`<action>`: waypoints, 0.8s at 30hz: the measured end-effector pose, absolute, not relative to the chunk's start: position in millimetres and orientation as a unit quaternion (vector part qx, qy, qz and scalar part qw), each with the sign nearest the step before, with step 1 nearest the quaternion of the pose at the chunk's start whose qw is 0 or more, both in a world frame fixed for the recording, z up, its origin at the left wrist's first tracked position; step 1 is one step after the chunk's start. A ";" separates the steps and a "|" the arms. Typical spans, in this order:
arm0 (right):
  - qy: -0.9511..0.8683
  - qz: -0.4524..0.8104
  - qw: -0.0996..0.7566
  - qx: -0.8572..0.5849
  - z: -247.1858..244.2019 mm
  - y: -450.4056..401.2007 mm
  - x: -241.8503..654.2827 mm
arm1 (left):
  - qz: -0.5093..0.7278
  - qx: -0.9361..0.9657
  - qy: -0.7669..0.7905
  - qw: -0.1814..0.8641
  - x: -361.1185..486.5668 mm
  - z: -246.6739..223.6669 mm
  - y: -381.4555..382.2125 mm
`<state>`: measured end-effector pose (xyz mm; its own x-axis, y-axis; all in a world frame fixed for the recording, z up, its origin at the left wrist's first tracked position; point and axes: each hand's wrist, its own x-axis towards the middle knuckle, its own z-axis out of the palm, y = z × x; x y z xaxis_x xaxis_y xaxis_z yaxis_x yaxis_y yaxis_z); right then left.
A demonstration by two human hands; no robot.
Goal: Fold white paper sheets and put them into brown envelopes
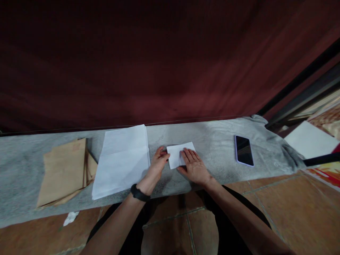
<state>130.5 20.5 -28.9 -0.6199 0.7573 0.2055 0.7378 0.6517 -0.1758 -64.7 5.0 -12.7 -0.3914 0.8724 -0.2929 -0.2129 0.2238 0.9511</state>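
A small folded white paper (175, 157) lies on the grey cloth in front of me. My right hand (194, 166) rests flat on its right part with the fingers spread. At the paper's left edge is my left hand (158, 163), its fingers curled and thumb against the edge; whether it pinches the paper is too small to tell. A black band circles my left wrist. Left of my hands sits a stack of large white sheets (122, 161).
Brown paper envelopes (63, 166) are piled at the far left. A phone (244, 150) in a light purple case lies to the right. Behind the grey cloth (212, 136) hangs a dark red curtain (159, 63). A white scrap (71, 218) is on the tiled floor.
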 end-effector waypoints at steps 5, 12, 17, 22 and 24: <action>-0.895 0.049 0.128 -0.425 -24.2 19.5 126.9 | 0.560 0.250 0.596 0.518 -57.0 -10.0 9.7; -0.857 0.173 0.218 -0.435 -6.4 28.4 132.9 | 0.613 0.195 0.485 0.593 -59.8 6.4 18.5; -0.601 0.471 0.449 -0.464 -1.3 47.2 134.7 | 0.593 0.213 0.522 0.575 -55.0 3.6 15.6; -0.419 0.625 0.470 -0.462 -7.8 47.2 126.8 | 0.565 0.265 0.537 0.567 -39.4 -9.4 10.5; -0.433 0.617 0.439 -0.489 -10.1 45.5 127.3 | 0.562 0.273 0.545 0.559 -38.1 -11.5 11.8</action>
